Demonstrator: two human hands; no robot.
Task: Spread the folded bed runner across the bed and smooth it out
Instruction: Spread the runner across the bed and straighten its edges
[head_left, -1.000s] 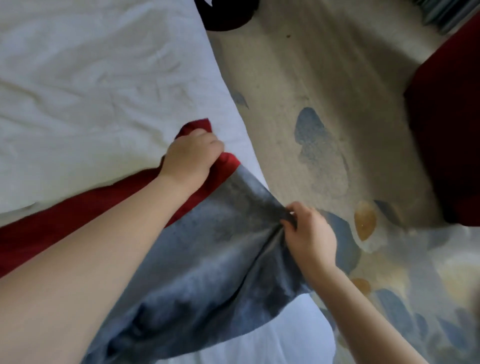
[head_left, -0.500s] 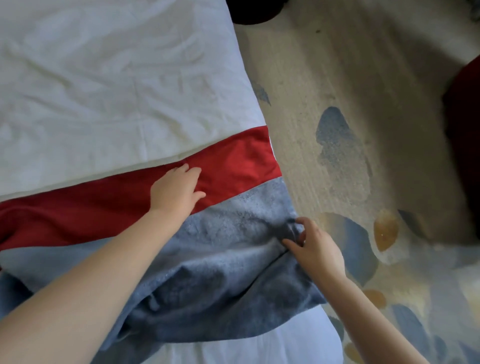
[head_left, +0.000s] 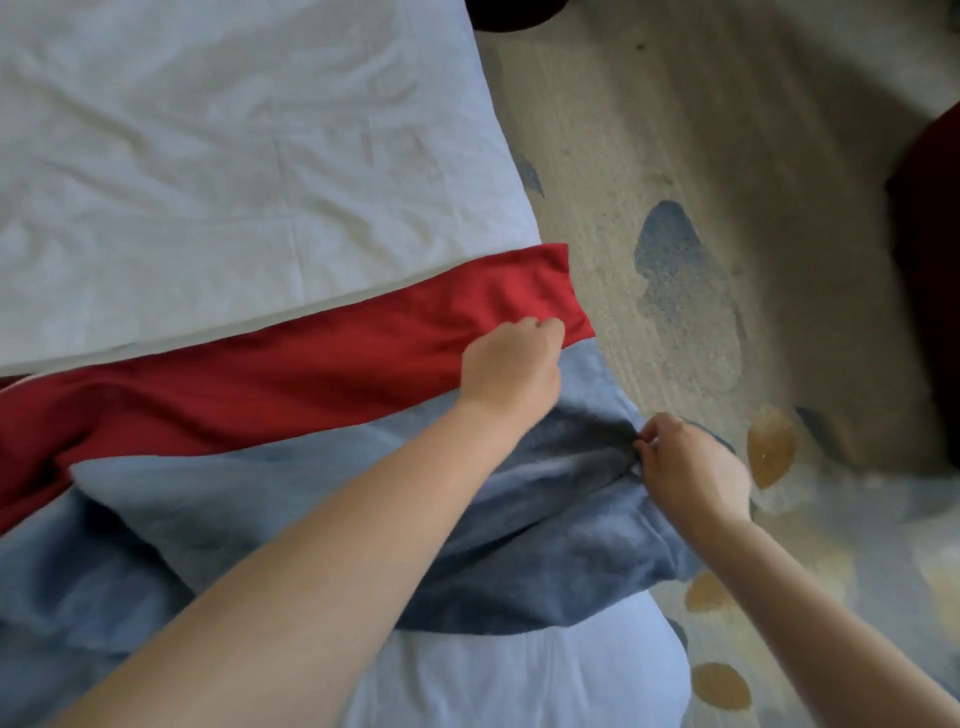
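Note:
The bed runner (head_left: 291, 395) is a long cloth with a red band along its far side and a grey-blue band nearer me. It lies across the white bed (head_left: 234, 171), its end reaching the bed's right edge, with folds and bunching at the lower left. My left hand (head_left: 514, 364) rests with curled fingers on the seam between red and blue near the right end; whether it grips the cloth I cannot tell. My right hand (head_left: 685, 467) pinches the blue edge where it hangs over the bed's side.
A patterned carpet (head_left: 727, 260) with blue and orange blotches covers the floor to the right of the bed. A dark red piece of furniture (head_left: 930, 260) stands at the right edge. A dark object (head_left: 514, 15) lies at the top by the bed corner.
The red band has been unfolded flat toward the bed's right edge. My left hand slid right along the seam to the runner's end. My right hand kept its pinch on the blue edge.

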